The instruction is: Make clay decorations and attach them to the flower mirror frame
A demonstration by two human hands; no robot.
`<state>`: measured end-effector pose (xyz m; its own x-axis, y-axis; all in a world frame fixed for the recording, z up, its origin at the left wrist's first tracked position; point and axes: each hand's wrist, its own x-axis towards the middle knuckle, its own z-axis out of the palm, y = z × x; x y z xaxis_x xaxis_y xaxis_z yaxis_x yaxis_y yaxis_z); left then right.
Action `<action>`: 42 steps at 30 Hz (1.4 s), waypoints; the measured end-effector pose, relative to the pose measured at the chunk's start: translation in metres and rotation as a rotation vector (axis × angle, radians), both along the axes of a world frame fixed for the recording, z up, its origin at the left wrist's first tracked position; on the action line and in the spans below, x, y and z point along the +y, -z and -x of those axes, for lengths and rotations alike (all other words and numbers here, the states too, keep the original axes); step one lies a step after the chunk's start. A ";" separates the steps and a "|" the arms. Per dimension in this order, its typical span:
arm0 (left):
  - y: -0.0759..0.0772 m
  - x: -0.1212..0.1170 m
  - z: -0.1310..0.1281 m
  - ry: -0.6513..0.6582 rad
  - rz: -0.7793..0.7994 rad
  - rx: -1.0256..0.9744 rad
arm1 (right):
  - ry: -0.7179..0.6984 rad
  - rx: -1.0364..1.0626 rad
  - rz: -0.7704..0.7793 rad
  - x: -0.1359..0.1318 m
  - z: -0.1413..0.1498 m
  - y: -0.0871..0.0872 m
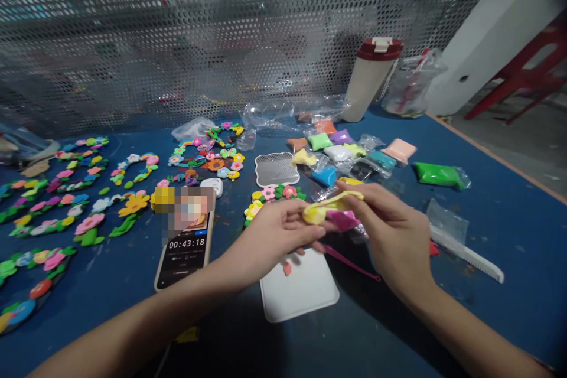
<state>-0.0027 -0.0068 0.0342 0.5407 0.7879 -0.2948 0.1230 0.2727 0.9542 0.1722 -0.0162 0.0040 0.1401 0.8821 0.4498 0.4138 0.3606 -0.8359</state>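
My left hand (277, 235) holds a lump of soft yellow clay (313, 214) at its fingertips. My right hand (396, 236) pinches the other end, where a thin yellow strip stretches between the two hands. A magenta clay packet (344, 221) shows just under the strip; I cannot tell whether a hand touches it. Below my left hand lies a white board (301, 298) with a small coral-pink piece (287, 269) on it. A thin pink tool (354, 264) rests beside the board. Partly behind my left hand is a band of clay flowers (253, 211).
Several clay packets (339, 153) lie beyond my hands, with a green packet (438, 175) farther right. A white comb-like tool (469, 257), a phone (186, 257), a wavy-edged mirror (277, 170) and flower-decorated pieces (133, 171) surround them. A tumbler (370, 82) stands before the perforated metal panel (199, 41).
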 end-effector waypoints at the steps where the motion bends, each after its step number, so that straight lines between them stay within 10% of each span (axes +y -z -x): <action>1: 0.000 0.000 0.000 -0.037 -0.021 -0.038 | -0.001 -0.001 -0.042 0.000 0.000 0.000; 8: 0.001 -0.006 -0.004 0.004 -0.052 0.090 | -0.354 -0.150 -0.026 -0.010 0.010 0.004; 14: 0.001 -0.010 -0.008 0.050 0.031 0.156 | -0.211 -0.205 -0.018 -0.010 0.008 -0.003; 18: 0.000 -0.012 -0.008 0.083 0.099 0.084 | 0.040 0.114 0.089 0.002 -0.004 -0.007; 21: -0.001 -0.009 -0.005 -0.012 0.068 -0.064 | -0.061 0.235 0.054 0.005 -0.008 -0.006; 25: -0.004 -0.007 -0.004 -0.014 0.065 -0.232 | -0.292 -0.032 0.037 -0.002 -0.001 -0.004; 34: -0.004 -0.007 0.000 0.080 -0.400 0.373 | -0.241 -0.514 -0.224 -0.010 0.008 0.001; 42: -0.029 0.009 0.018 -0.064 -0.125 0.088 | -0.071 -0.438 -0.193 -0.003 -0.006 0.002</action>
